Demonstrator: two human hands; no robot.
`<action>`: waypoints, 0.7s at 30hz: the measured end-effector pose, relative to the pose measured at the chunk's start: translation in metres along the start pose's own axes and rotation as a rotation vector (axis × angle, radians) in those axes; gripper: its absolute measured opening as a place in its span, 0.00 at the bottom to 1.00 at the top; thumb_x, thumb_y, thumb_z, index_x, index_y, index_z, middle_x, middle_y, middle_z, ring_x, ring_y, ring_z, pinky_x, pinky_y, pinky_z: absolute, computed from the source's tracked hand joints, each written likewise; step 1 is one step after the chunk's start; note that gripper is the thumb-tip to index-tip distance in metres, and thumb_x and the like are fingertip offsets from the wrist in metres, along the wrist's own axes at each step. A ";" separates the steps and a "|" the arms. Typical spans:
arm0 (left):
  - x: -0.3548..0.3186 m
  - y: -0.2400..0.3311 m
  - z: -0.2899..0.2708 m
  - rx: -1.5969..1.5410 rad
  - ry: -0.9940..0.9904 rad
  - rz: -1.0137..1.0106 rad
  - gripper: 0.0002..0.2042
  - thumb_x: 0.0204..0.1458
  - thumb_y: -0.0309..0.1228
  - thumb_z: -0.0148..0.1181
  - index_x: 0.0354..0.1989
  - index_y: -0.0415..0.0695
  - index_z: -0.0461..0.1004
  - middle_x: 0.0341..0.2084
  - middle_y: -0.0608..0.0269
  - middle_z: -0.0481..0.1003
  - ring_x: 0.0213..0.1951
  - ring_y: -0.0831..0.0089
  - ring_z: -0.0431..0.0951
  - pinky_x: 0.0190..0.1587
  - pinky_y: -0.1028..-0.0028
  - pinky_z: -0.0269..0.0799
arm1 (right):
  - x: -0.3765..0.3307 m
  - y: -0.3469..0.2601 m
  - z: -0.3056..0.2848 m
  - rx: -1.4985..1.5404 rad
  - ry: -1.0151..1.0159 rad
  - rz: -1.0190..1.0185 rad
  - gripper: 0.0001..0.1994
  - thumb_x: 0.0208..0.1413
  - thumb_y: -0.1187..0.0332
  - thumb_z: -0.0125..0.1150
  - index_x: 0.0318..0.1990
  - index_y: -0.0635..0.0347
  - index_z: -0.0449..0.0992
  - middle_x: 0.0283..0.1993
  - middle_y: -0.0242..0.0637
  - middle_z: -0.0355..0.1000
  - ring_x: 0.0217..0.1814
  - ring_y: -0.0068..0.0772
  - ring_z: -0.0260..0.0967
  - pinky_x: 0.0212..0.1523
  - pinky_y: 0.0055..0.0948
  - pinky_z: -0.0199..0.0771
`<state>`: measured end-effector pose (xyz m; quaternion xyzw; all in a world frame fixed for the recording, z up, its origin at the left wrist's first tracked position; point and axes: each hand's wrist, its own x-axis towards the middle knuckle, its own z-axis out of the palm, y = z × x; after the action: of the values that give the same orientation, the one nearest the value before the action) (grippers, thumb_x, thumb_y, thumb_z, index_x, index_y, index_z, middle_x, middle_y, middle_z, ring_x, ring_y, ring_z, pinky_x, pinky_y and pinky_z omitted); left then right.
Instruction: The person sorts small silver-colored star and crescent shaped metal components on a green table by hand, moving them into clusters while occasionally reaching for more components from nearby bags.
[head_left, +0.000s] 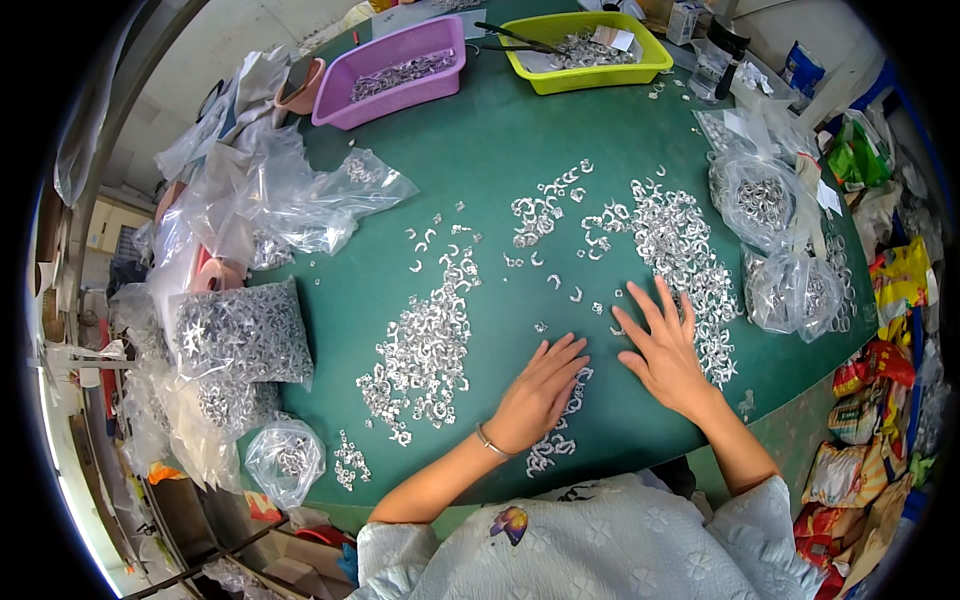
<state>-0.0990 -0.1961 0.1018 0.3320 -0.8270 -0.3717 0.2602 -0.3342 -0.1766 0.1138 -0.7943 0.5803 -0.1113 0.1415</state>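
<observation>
Lying low over the table, my left hand has its fingers stretched out side by side. Small silvery crescent-shaped pieces lie under and beside its palm, toward the table's near edge. My right hand is spread, its fingers touching or just above the left border of a large heap of silvery metal pieces. A second heap of similar pieces lies left of my left hand. Beyond my hands is a smaller cluster, with a few loose crescents between. What lies beneath my palms is hidden.
A purple basin and a yellow-green basin with metal pieces stand at the far edge of the green table. Filled clear bags crowd the left side; more bags line the right. A small group of bits lies near left.
</observation>
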 end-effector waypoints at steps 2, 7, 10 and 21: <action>0.002 0.002 0.000 -0.070 0.002 -0.021 0.17 0.53 0.17 0.53 0.53 0.38 0.71 0.58 0.51 0.68 0.64 0.54 0.63 0.65 0.54 0.56 | -0.010 -0.005 0.007 -0.029 -0.075 0.016 0.33 0.50 0.54 0.64 0.63 0.57 0.63 0.72 0.44 0.46 0.75 0.57 0.34 0.67 0.65 0.35; 0.002 0.009 -0.016 -0.364 0.124 -0.126 0.13 0.55 0.18 0.51 0.48 0.37 0.75 0.51 0.53 0.74 0.56 0.58 0.72 0.61 0.61 0.64 | -0.015 -0.034 0.007 0.152 -0.214 -0.139 0.34 0.51 0.53 0.63 0.63 0.58 0.63 0.72 0.46 0.45 0.76 0.59 0.32 0.66 0.66 0.35; 0.005 0.037 -0.060 -0.629 0.446 -0.169 0.09 0.58 0.20 0.49 0.42 0.35 0.76 0.45 0.52 0.77 0.49 0.61 0.76 0.52 0.67 0.72 | 0.015 -0.025 0.006 0.078 -0.019 -0.062 0.33 0.52 0.54 0.62 0.63 0.58 0.63 0.72 0.46 0.44 0.76 0.59 0.32 0.66 0.66 0.36; -0.029 0.125 -0.188 -1.121 0.348 1.256 0.15 0.58 0.32 0.46 0.41 0.31 0.73 0.27 0.44 0.73 0.30 0.53 0.75 0.33 0.56 0.73 | 0.025 -0.040 0.010 0.083 -0.084 -0.218 0.30 0.55 0.52 0.58 0.62 0.58 0.65 0.71 0.46 0.48 0.75 0.57 0.34 0.66 0.66 0.36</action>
<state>0.0025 -0.1946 0.3050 -0.3127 -0.5001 -0.4561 0.6665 -0.2875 -0.1884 0.1190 -0.8500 0.4790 -0.1168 0.1854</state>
